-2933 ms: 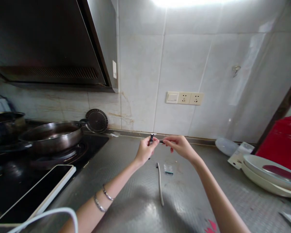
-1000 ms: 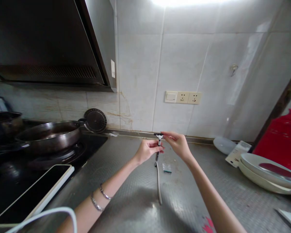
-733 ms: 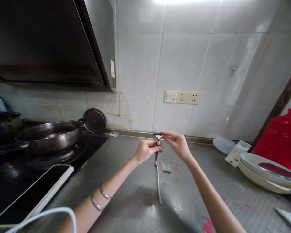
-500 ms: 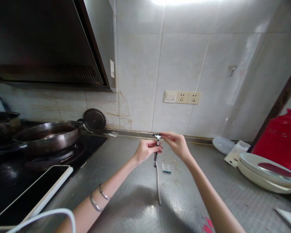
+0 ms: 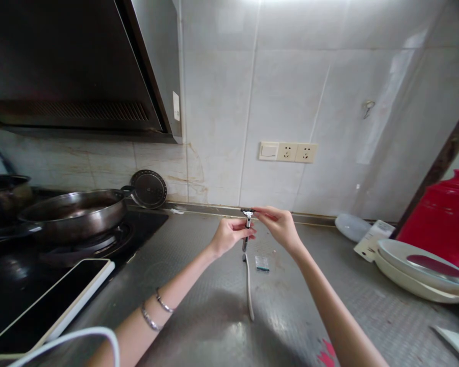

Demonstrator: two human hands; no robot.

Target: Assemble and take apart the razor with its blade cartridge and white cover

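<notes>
A razor (image 5: 248, 220) with a black-and-silver handle and a dark crosswise head stands upright above the metal counter. My left hand (image 5: 229, 236) is closed around its handle, thumb and fingers meeting from the left. At the top, the fingertips of my right hand (image 5: 277, 224) pinch the right end of the razor's head. Below the handle, a thin pale grey cord-like strip (image 5: 249, 290) lies lengthwise on the counter. Just right of it is a small clear packet (image 5: 262, 263) with a teal strip along its lower edge.
To the left, a steel pan (image 5: 76, 209) sits on the black stove, with a phone (image 5: 49, 306) and a white cable (image 5: 95, 331) nearer me. Stacked dishes (image 5: 413, 280), a white card (image 5: 373, 242) and a red container (image 5: 439, 219) stand right. Wall sockets (image 5: 296, 152) are behind.
Both hands keep nearly the same hold on the razor. Its dark head shows a little more broadly now, and the clear packet is easier to see. The view has shifted very slightly.
</notes>
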